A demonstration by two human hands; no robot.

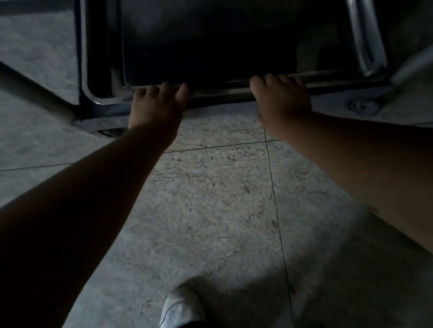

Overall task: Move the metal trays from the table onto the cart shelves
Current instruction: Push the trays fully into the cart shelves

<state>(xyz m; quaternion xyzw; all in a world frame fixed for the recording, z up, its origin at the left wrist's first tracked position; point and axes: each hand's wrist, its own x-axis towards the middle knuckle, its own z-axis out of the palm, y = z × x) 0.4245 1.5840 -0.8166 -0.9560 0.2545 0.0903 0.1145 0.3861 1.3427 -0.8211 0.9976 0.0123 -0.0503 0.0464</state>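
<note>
across the top of the frame, a tray (225, 32) lies on the low cart shelf (89, 70); left hand (155, 106) and right hand (281, 96) grasp its near edge, fingers curled over. this placement looks nearly finished; remaining trays are out of view.

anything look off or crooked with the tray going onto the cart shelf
Nothing stands out. The metal tray sits square in the cart shelf, with the left hand and right hand on its near edge. The dim light hides finer detail.

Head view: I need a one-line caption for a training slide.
Both hands, left hand and right hand, grip the near edge of a metal tray on a low cart shelf.
</note>
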